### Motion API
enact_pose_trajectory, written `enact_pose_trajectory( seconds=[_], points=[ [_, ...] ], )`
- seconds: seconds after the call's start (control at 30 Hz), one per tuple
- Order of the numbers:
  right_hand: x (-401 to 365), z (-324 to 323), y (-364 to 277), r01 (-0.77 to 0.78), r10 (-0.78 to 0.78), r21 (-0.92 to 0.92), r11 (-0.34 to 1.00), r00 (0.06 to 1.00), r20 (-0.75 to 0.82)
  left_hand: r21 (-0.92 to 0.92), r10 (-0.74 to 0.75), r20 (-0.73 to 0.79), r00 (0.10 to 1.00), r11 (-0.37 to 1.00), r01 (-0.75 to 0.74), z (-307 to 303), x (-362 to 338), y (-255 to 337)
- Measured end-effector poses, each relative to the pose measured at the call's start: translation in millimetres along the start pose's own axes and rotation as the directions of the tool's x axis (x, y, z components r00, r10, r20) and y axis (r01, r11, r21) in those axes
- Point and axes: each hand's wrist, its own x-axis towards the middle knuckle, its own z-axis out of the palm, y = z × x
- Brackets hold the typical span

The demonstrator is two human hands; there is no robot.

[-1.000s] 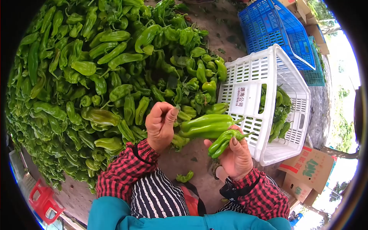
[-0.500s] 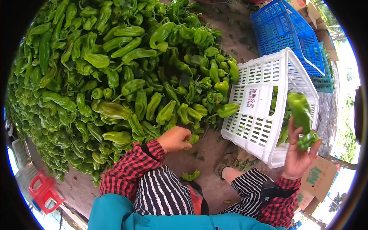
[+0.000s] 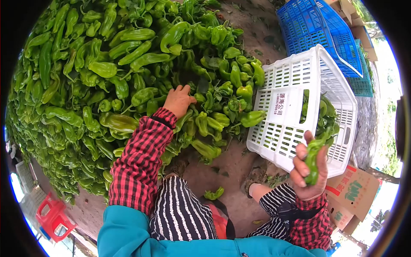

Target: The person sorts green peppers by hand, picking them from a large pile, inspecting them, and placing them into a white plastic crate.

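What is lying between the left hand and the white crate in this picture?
In the head view, green peppers fill the stretch between the left hand and the white crate; whether any touches the crate, I cannot tell.

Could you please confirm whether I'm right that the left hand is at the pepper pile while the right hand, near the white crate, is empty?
Not quite: the right hand is not empty. The head view shows it holding a green pepper near the white crate, while the left hand is at the pepper pile.
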Motion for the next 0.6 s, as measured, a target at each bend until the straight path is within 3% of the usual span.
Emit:
enact_pose_trajectory(
  seconds=[0.07,0.1,0.17,0.2,0.23,0.27,0.3,0.37,0.4,0.43,0.47,0.5,0.53,0.57,0.6],
  points=[
    [1.7,2.2,15.8,-0.049,0.023,-0.208,0.977,0.992,-0.127,0.014,0.106,-0.172,0.979,0.994,-0.105,-4.4,-2.3,-0.1],
    [3.5,4.0,21.7,-0.047,0.021,-0.204,0.978,0.991,-0.13,0.015,0.11,-0.168,0.98,0.994,-0.109,-8.4,-3.9,1.7],
    [5.6,6.5,29.6,-0.136,0.067,-0.268,0.954,0.965,-0.253,-0.147,0.057,-0.574,0.817,0.974,-0.171,-14.3,-12.0,6.5],
    [5.9,4.5,31.4,-0.14,0.07,-0.265,0.954,0.964,-0.257,-0.15,0.055,-0.57,0.82,0.974,-0.17,-16.7,-18.3,11.5],
    [6.8,0.4,34.0,-0.153,0.082,-0.291,0.944,0.966,-0.244,-0.602,-0.176,-0.574,0.799,0.753,-0.266,-19.7,-25.1,19.2],
    [7.6,-3.8,36.3,-0.165,0.093,-0.317,0.934,0.969,-0.23,-0.876,-0.381,-0.463,0.8,0.331,-0.35,-24.1,-31.9,28.0],
    [6.6,-8.7,36.7,-0.211,0.145,-0.232,0.95,0.951,-0.272,-0.906,-0.41,-0.416,0.812,0.116,-0.406,-30.9,-39.0,39.9],
    [7.1,-10.7,48.1,-0.211,0.133,-0.329,0.92,0.961,-0.242,-0.972,-0.277,-0.154,0.948,-0.131,-0.196,-30.5,-57.9,66.8],
    [6.6,-13.3,54.3,-0.207,0.124,-0.422,0.882,0.969,-0.215,-0.972,-0.151,0.065,0.986,-0.232,0.029,-33.0,-71.0,86.0],
    [4.9,-20.7,58.9,-0.23,0.157,-0.49,0.841,0.97,-0.186,-0.958,0.002,0.107,0.994,-0.269,0.103,-29.4,-80.1,105.2],
    [4.0,-27.2,66.6,-0.231,0.158,-0.487,0.842,0.97,-0.186,-0.975,0.136,0.106,0.985,-0.179,0.13,-22.8,-86.8,118.7],
    [3.2,-32.8,75.7,-0.249,0.198,-0.537,0.806,0.968,-0.152,-0.955,0.33,0.19,0.925,-0.155,0.252,-26.5,-89.5,124.8],
    [0.6,-37.0,81.9,-0.262,0.237,-0.586,0.767,0.964,-0.122,-0.899,0.369,0.216,0.904,-0.287,0.332,-29.5,-89.7,133.6],
    [-3.8,-39.4,84.3,-0.42,0.356,-0.516,0.747,0.908,-0.223,-0.856,0.421,0.22,0.88,-0.35,0.381,-35.4,-90.4,134.1],
    [-5.1,-36.8,84.5,-0.419,0.353,-0.517,0.746,0.908,-0.226,-0.806,0.471,0.216,0.855,-0.408,0.428,-42.8,-88.0,134.0]
  ],
)
